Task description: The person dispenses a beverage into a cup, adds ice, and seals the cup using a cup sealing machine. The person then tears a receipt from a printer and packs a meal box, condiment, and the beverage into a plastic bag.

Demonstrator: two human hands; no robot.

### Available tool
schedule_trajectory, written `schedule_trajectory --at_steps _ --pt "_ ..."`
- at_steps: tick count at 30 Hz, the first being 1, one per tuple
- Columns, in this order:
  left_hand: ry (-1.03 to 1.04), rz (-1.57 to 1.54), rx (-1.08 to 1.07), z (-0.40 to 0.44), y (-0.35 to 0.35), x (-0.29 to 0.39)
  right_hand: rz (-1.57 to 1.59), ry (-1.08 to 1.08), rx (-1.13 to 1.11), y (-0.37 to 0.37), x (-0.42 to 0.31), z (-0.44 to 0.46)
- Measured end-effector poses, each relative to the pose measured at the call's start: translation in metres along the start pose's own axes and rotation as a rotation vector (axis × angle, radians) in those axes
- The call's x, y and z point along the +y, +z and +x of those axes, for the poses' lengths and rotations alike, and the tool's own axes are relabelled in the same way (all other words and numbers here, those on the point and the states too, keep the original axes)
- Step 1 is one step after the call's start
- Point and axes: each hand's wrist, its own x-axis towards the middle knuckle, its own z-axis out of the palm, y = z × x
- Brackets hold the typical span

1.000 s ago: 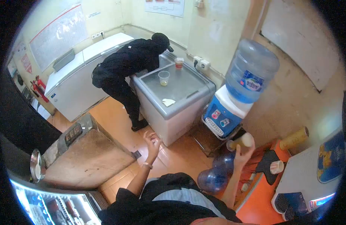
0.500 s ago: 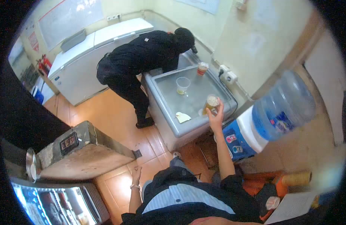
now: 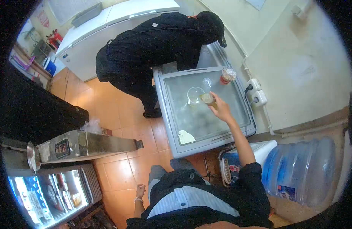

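Observation:
My right hand (image 3: 220, 108) is wrapped round a clear cup (image 3: 208, 100) of yellowish liquid with a pale top. It holds this cup over the glass lid of the chest freezer (image 3: 206, 124), right beside a clear, wide-mouthed cup (image 3: 195, 95). Farther back on the lid is a red cup with a whitish top (image 3: 228, 76). A pale torn piece (image 3: 186, 137) lies near the front left corner. Low at my side hangs my left hand (image 3: 140, 190), its fingers loosely curled and too small to read clearly.
A co-worker in black (image 3: 157, 45) bends into the freezer's far side. The water dispenser (image 3: 231, 168) with its large bottle (image 3: 298, 171) stands at right. At left are a low wall (image 3: 107, 147) and a lit display fridge (image 3: 50, 196). White chest freezers (image 3: 88, 55) line the back.
My right hand has carried the cup from beside the dispenser to over the freezer lid, next to the clear cup. My left hand has dropped to my side. The view has moved closer to the freezer.

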Motion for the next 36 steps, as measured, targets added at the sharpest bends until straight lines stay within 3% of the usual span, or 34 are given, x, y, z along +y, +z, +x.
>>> schedule_trajectory --at_steps 5,8,15,25,31,33,34,36 --pt "-0.027 0.004 -0.123 0.022 -0.005 -0.045 -0.104 -0.132 -0.135 -0.012 0.014 0.023" --pt "-0.007 0.042 0.037 0.005 0.006 -0.02 -0.167 -0.178 -0.212 -0.017 0.017 0.034" --pt "0.125 -0.036 0.085 -0.001 0.016 0.017 -0.393 -0.205 -0.421 -0.038 0.002 0.058" --pt "0.087 -0.094 0.08 -0.012 0.012 -0.018 -0.745 -0.352 -0.413 -0.024 -0.031 0.082" --pt "-0.014 -0.367 0.009 -0.021 -0.015 -0.05 -0.962 -0.314 -0.206 -0.015 -0.053 0.059" --pt "0.0 -0.435 -0.05 -0.017 -0.033 -0.066 -0.695 0.038 -0.175 -0.01 -0.059 0.046" --pt "0.01 -0.426 -0.07 -0.012 -0.045 -0.078 -0.699 0.045 -0.156 0.001 -0.052 0.036" --pt "0.039 -0.344 -0.077 -0.003 -0.071 -0.092 0.102 0.193 0.316 0.032 -0.037 0.007"
